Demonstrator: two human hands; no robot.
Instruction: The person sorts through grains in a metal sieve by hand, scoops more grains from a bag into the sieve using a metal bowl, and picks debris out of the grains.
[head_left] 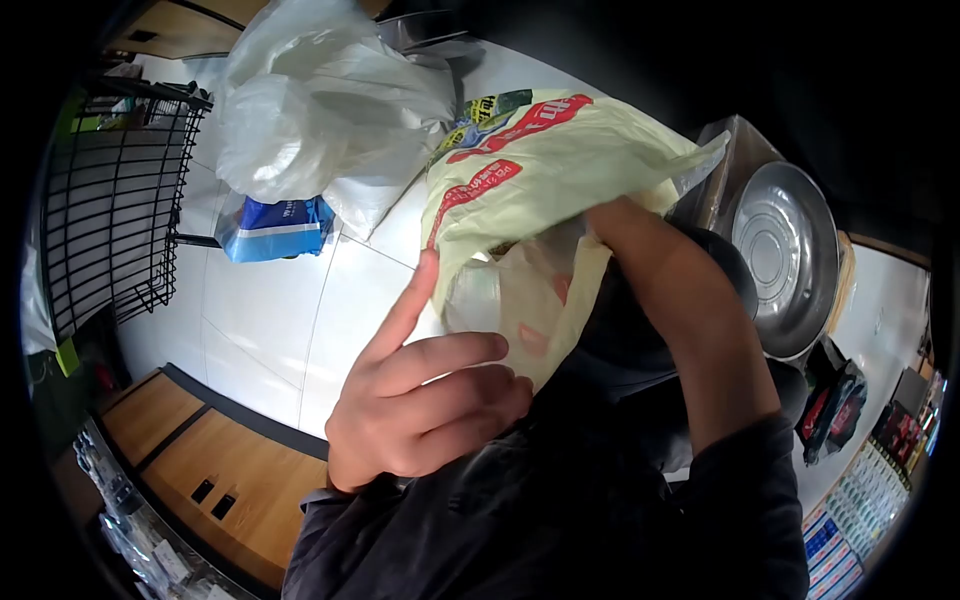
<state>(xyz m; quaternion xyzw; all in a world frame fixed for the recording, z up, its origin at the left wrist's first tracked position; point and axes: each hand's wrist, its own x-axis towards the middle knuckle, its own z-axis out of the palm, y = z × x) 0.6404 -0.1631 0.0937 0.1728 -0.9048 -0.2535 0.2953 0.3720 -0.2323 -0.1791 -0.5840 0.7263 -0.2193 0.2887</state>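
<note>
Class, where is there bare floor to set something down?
White tiled floor shows bare between the black wire basket, blue plastic packet, brown wooden cabinet and left hand; a narrow strip separates the white plastic bags from the yellow plastic bag. Crowded: between that bag and the round metal pan.

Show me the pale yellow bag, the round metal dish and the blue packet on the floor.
Pale yellow bag [540, 190]: head view, on its printed side's plain middle.
Round metal dish [773, 245]: head view, on its ringed centre.
Blue packet [275, 243]: head view, on its lighter lower part.
</note>
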